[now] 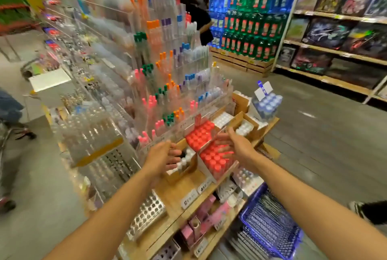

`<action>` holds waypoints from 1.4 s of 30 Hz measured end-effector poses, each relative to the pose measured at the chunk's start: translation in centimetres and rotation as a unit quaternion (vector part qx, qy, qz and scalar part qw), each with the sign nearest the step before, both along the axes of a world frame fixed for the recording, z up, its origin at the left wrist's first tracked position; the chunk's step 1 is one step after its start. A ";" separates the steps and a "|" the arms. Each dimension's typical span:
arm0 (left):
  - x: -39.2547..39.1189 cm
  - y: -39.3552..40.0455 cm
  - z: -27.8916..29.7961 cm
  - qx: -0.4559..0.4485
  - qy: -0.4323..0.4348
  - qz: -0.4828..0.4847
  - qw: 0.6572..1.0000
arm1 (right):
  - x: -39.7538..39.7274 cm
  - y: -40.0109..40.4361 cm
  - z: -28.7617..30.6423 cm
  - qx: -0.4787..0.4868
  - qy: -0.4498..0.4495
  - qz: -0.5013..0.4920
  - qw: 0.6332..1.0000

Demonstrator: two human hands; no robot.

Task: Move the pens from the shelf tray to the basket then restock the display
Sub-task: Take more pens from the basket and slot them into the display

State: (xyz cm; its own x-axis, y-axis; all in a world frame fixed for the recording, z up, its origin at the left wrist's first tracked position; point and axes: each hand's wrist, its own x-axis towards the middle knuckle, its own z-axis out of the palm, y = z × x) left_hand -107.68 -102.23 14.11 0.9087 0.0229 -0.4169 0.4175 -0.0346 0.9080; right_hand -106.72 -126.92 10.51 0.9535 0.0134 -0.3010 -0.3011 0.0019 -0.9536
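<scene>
Two white trays of red-capped pens sit on the wooden shelf, one nearer [216, 160] and one behind it [200, 135]. My left hand [162, 158] hovers at the left of the nearer tray, over a cardboard box of white-capped pens [182, 165], fingers relaxed and holding nothing. My right hand [234, 144] is spread over the right side of the nearer red tray, fingers straight. A blue wire basket [270, 226] stands on the floor at the lower right; I cannot tell what is in it through the blur.
A tall clear acrylic pen display [163, 67] with coloured caps rises behind the trays. Cardboard boxes of white caps [244, 127] sit to the right. Lower shelves hold pink packs [209, 215] and price tags. People stand in the aisle beyond, and a shoe [356, 207] shows at right.
</scene>
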 end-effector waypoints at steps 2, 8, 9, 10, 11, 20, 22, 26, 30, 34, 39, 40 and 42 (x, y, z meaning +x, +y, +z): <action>-0.6 -3.7 -1.4 -0.022 0.019 -0.020 0.999 | -2.2 -4.5 -1.4 -0.007 0.020 -0.030 0.999; -3.0 -15.8 -5.5 -0.037 0.057 -0.053 0.996 | -9.0 -16.7 -4.9 -0.016 0.069 -0.097 0.993; -3.7 -18.0 -6.3 -0.041 0.068 -0.051 0.996 | -10.3 -18.6 -5.5 -0.018 0.083 -0.104 0.991; -4.4 -20.1 -7.0 -0.045 0.082 -0.053 0.994 | -11.4 -20.4 -6.4 -0.020 0.097 -0.107 0.989; -5.2 -22.0 -7.8 -0.055 0.098 -0.058 0.992 | -12.5 -22.1 -7.3 -0.024 0.111 -0.107 0.988; -7.9 -33.6 -16.1 -0.058 0.187 -0.059 0.979 | -15.0 -34.0 -15.5 -0.121 0.182 -0.091 0.972; -7.3 -34.8 -18.7 -0.042 0.202 -0.064 0.976 | -14.3 -35.1 -18.6 -0.141 0.189 -0.083 0.968; -4.2 -37.8 -26.3 -0.027 0.228 -0.081 0.970 | -11.8 -36.9 -27.0 -0.179 0.202 -0.054 0.961; 0.1 -40.6 -37.7 -0.006 0.242 -0.090 0.966 | -9.2 -38.5 -38.9 -0.196 0.233 -0.059 0.951; 2.9 -42.9 -50.2 -0.009 0.268 -0.102 0.958 | -7.4 -40.0 -51.4 -0.221 0.274 -0.046 0.935; 5.8 -45.3 -63.0 -0.005 0.264 -0.142 0.954 | -4.7 -41.5 -66.2 -0.294 0.292 0.004 0.910; 6.5 -45.8 -65.0 0.001 0.250 -0.152 0.956 | -4.2 -41.7 -69.0 -0.313 0.289 0.018 0.905; 7.4 -46.7 -68.4 0.019 0.225 -0.172 0.959 | -3.2 -42.2 -74.0 -0.346 0.281 0.048 0.894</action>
State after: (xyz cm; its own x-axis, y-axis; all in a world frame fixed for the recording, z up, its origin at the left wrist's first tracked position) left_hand -100.26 -148.96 -54.32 0.5935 -0.2236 -0.7732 0.7246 -0.2699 0.6342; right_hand -109.92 -169.10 -63.45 0.6529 -0.2882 -0.7005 -0.7007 -0.5811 -0.4140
